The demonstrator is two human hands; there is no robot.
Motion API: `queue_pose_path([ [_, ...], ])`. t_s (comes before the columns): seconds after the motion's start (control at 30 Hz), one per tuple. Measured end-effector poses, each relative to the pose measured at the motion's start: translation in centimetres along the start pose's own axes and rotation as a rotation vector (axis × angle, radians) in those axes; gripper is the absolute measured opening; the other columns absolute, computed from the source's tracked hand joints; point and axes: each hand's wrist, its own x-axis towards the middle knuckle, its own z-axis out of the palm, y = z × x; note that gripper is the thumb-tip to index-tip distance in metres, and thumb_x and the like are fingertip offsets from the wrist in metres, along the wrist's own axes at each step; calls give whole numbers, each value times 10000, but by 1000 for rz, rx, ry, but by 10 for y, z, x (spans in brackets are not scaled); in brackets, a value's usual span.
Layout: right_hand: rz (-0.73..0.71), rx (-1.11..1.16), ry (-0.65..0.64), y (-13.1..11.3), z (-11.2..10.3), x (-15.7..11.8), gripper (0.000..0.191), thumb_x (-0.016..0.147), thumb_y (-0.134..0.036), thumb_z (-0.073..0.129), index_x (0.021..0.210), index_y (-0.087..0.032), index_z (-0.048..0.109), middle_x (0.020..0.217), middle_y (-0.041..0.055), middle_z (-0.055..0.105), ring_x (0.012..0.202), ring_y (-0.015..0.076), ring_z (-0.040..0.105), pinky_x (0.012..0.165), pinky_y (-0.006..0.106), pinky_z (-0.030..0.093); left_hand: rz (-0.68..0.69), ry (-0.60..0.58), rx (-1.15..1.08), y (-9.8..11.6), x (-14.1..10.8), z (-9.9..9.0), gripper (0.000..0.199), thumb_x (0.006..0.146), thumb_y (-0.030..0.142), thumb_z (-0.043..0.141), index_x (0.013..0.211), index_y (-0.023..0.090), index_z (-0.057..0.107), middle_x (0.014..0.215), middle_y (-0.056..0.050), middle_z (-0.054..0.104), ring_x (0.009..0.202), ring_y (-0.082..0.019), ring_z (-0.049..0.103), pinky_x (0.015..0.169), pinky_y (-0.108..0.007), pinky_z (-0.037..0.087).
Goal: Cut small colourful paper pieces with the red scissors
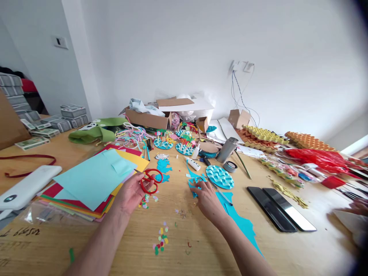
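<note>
My left hand [130, 193] is closed on a pair of scissors [152, 188] with red loop handles; the blades are hidden in the hand. My right hand [208, 201] reaches down on the table, its bent fingers closed on blue paper scraps [193, 183]. The fingertips are partly hidden. Beside it lie a blue oval with a wavy raised surface [220, 177], a thin pen-like stick [222, 194] and a long cut strip of blue paper [243, 226]. Between my hands, farther back, are blue cut-out shapes [163, 168]. Small coloured paper dots [161, 239] lie nearer me.
Coloured paper sheets [94, 178] are stacked at left, near a white device [31, 188]. Behind stand a steel flask [227, 149], a glue bottle [193, 164] and a tape roll [230, 166]. Two dark phones [271, 209] lie at right. Another person's hand [358, 207] shows at the right edge.
</note>
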Motion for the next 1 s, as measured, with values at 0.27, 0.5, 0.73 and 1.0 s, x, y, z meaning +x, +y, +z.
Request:
queue_pose_path([
  [0.27,-33,46,-26,-9,-3,-3,412,690,24,444,942,-195,686,1007,110,564,993,254,434,840,346,347,23,27,-5,0,0,1,142,750,-5,481,710,105,562,819,-90,651,721,-187,653,595,-273,543],
  [0.5,-153,135,-56,-31,-8,7,562,664,85,374,1117,-170,585,1137,89,529,1050,187,457,899,289,335,-3,1,-8,-1,0,0,128,755,11,482,754,101,573,901,-120,647,824,-231,648,611,-289,549],
  [0.73,-197,148,-145,-47,-5,0,482,659,65,431,1063,-147,585,1094,97,540,1021,198,481,868,289,356,11,-16,6,0,1,0,122,754,18,491,775,110,568,910,-100,644,824,-220,646,620,-283,552],
  [1.0,-310,181,-205,-59,-19,-16,446,736,33,385,1067,-185,588,1094,68,553,1021,190,483,845,290,372,-20,-1,-35,-1,1,0,106,754,24,501,767,105,569,992,-119,621,881,-235,636,634,-278,557],
])
